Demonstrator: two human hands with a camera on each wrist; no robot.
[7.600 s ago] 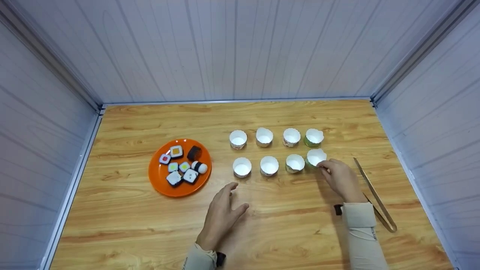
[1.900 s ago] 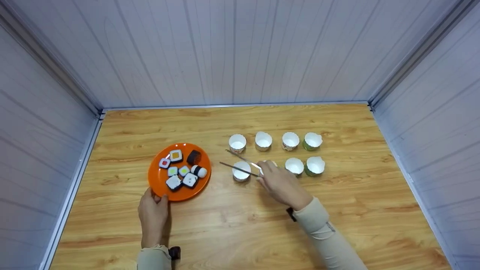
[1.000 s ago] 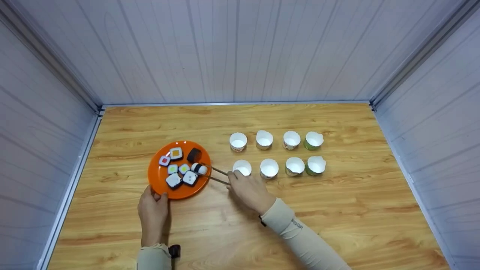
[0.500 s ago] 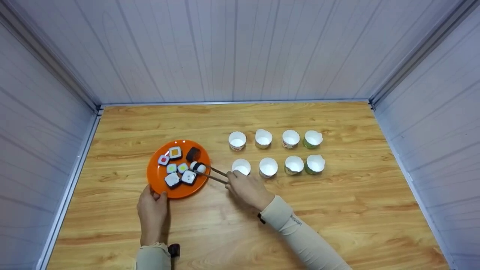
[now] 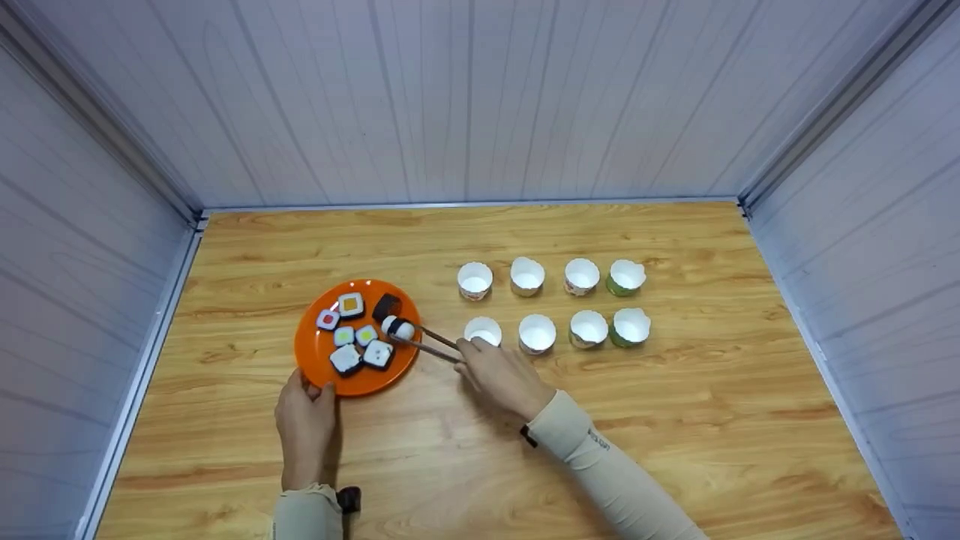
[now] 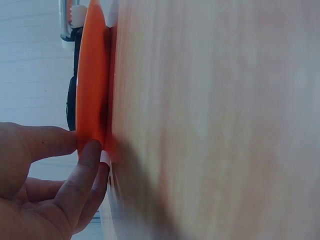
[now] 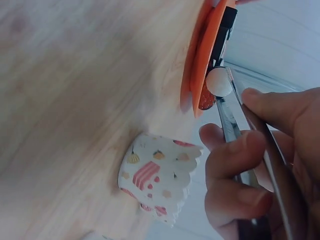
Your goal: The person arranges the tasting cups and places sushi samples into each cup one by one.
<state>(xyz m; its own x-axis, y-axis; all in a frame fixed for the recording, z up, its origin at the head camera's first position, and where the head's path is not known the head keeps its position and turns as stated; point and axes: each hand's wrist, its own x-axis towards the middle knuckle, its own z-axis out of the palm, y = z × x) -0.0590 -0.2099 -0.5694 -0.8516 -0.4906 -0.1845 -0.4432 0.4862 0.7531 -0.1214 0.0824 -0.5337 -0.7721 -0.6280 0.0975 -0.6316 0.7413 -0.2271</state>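
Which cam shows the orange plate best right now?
Head view: it looks down on the orange plate, showing nearly its whole outline. Left wrist shows its side edge-on, with the left hand pinching the rim; right wrist shows it edge-on too, cut off at the picture's top.
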